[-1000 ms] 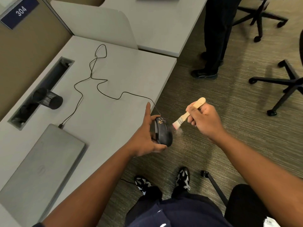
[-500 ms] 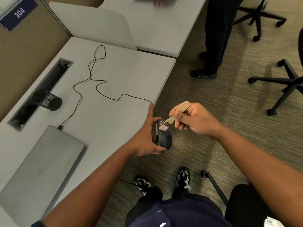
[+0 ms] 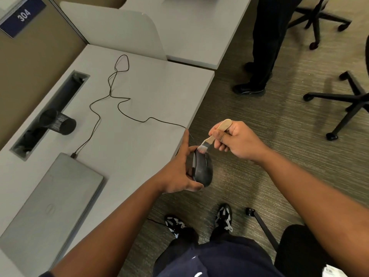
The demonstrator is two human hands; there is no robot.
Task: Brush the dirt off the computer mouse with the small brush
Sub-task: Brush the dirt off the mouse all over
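surface [image 3: 139, 136] beside me | my left hand [image 3: 177, 176] is gripping mouse [image 3: 202, 169] | my right hand [image 3: 237, 140] is pinching brush [image 3: 214, 135], bristles touching mouse

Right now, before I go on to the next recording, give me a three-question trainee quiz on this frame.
1. True or false: the mouse rests on the desk.
2. Which hand holds the brush? A) left hand B) right hand C) neither
3. Fill in: the mouse's cable runs across the desk to the closed ____.

Key
1. False: the left hand holds it past the desk's edge, above the carpet.
2. B; its bristles touch the mouse's far end.
3. laptop.
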